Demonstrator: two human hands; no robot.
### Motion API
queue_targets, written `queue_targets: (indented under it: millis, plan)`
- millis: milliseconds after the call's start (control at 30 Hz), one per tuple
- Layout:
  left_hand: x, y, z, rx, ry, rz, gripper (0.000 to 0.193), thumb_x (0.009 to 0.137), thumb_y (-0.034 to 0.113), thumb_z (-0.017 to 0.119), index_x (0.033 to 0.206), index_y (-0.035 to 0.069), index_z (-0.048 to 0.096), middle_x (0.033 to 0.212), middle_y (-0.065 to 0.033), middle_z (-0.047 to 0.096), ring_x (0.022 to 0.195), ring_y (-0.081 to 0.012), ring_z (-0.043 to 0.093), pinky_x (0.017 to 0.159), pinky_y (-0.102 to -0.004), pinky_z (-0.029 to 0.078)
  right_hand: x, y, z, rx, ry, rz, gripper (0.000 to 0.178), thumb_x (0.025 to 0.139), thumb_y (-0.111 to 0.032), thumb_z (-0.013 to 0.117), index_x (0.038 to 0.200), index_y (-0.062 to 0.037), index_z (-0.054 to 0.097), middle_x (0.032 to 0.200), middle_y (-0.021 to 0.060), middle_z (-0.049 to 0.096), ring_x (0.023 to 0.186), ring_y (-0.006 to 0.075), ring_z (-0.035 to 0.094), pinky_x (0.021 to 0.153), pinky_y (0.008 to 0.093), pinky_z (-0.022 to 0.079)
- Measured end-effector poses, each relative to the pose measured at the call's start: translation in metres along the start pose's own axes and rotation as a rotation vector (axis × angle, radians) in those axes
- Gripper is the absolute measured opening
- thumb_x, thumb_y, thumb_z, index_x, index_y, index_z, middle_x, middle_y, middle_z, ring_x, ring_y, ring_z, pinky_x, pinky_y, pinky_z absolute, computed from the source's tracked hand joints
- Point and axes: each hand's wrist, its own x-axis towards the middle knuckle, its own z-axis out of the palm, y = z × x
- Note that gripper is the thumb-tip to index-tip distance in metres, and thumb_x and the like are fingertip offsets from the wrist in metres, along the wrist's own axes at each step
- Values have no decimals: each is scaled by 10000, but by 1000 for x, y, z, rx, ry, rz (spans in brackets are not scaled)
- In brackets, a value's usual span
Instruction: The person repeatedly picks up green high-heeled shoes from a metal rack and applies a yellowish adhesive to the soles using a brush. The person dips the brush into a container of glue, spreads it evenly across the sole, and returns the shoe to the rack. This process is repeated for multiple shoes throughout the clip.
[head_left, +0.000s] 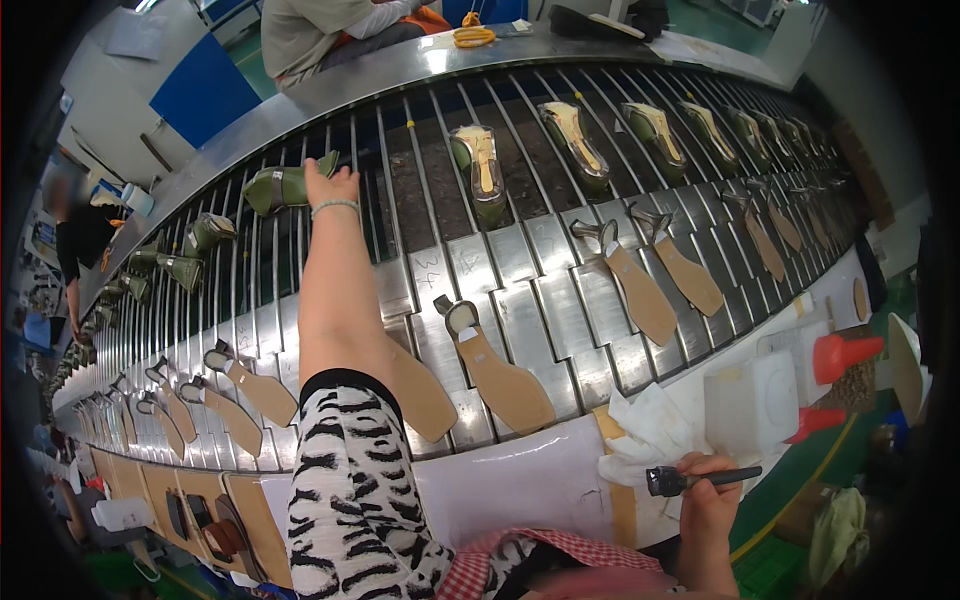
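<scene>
My left hand (332, 188), with a pale bracelet at its wrist, reaches far out over the roller conveyor (395, 215). Its thumb and fingers are around one end of a green shoe upper on a last (277, 190) lying across the bars. At the lower right, my right hand (706, 492) is closed round the dark handle of a brush (668, 481), whose wide black head points left. Beneath my left forearm lies a tan sole (420, 395), partly hidden. Beside it is another tan sole with a dark strap (500, 380).
Several green lasted shoes (483, 170) stand along the far rollers. More strapped soles (640, 295) lie on the nearer metal slats. White cloths (660, 425), a clear plastic container (752, 400) and red cones (845, 357) are at the right. Another person (320, 35) sits beyond the conveyor.
</scene>
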Motion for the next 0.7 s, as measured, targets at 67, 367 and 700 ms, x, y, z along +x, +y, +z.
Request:
queue_targets:
  millis: [67, 367, 700]
  plan:
    - [13, 12, -4, -125, 53, -12, 969, 759, 581, 697, 1427, 31, 260, 1499, -185, 250, 1401, -308, 256, 1160, -455, 154, 3, -2, 2, -30, 10, -5, 306, 754, -175, 783, 921, -11, 585, 916, 176, 623, 903, 248, 587, 860, 354, 442]
    - [49, 37, -37, 81, 436, 102, 160, 837, 120, 723, 853, 96, 565, 733, -4, 569, 521, -118, 495, 425, -209, 411, 3, 0, 16, -60, 32, -39, 328, 782, -190, 765, 969, -2, 572, 954, 188, 628, 934, 248, 587, 882, 368, 431]
    - [-164, 148, -51, 916, -65, 1, 193, 826, 68, 694, 1005, 90, 626, 858, -4, 653, 698, -108, 586, 579, -248, 445, -22, -2, -1, 14, 0, -65, 264, 782, -87, 738, 980, -6, 583, 999, 169, 650, 967, 248, 612, 907, 372, 446]
